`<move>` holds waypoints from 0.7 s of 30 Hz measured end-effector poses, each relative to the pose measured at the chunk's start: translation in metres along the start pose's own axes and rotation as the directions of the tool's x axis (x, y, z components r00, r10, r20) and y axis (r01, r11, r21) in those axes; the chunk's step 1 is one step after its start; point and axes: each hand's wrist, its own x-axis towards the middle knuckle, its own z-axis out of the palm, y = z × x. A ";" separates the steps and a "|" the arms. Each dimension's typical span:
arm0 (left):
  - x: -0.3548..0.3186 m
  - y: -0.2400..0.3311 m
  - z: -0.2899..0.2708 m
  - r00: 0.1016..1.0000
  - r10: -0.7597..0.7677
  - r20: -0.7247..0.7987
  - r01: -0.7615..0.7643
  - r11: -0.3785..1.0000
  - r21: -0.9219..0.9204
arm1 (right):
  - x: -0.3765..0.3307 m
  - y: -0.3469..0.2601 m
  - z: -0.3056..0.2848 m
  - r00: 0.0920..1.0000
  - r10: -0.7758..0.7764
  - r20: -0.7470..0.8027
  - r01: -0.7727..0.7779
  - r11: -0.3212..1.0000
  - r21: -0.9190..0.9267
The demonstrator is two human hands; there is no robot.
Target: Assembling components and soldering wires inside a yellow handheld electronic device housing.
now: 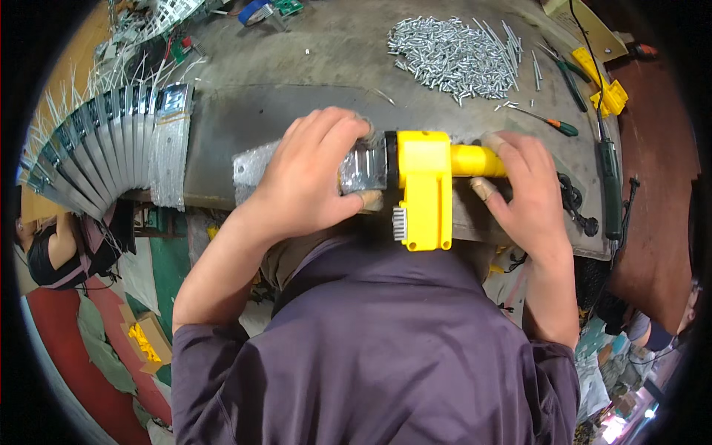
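A yellow plastic housing (426,193) with a round handle-like tube (475,160) lies across in front of me at the table's near edge. Grey ribbed pins or fins show on its lower left side. A black collar (391,159) joins it to a long part wrapped in clear bubble wrap (248,167). My left hand (308,174) is closed round the wrapped part, thumb below and fingers above. The yellow tube's right end is gripped by my right hand (528,189), thumb underneath. Tape or finger covers are on some fingertips.
A heap of silver screws or pins (456,59) lies at the back. On the right are an orange-handled screwdriver (564,127), pliers (569,80), yellow parts (612,96) and a dark power screwdriver (610,185). A fanned row of metal strips with wires (96,133) stands left.
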 end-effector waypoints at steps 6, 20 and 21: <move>0.008 0.000 0.000 0.985 0.145 -0.092 -0.124 0.971 0.207 | -0.013 -0.009 0.004 0.968 -0.106 -0.229 0.108 0.994 -0.002; 0.038 -0.008 -0.041 0.958 -0.144 0.249 0.156 0.987 -0.028 | 0.025 0.018 0.021 0.967 -0.173 -0.189 0.183 0.983 0.035; 0.032 -0.010 -0.037 0.958 -0.138 0.253 0.148 0.989 -0.023 | 0.024 0.014 0.021 0.966 -0.167 -0.197 0.178 0.983 0.035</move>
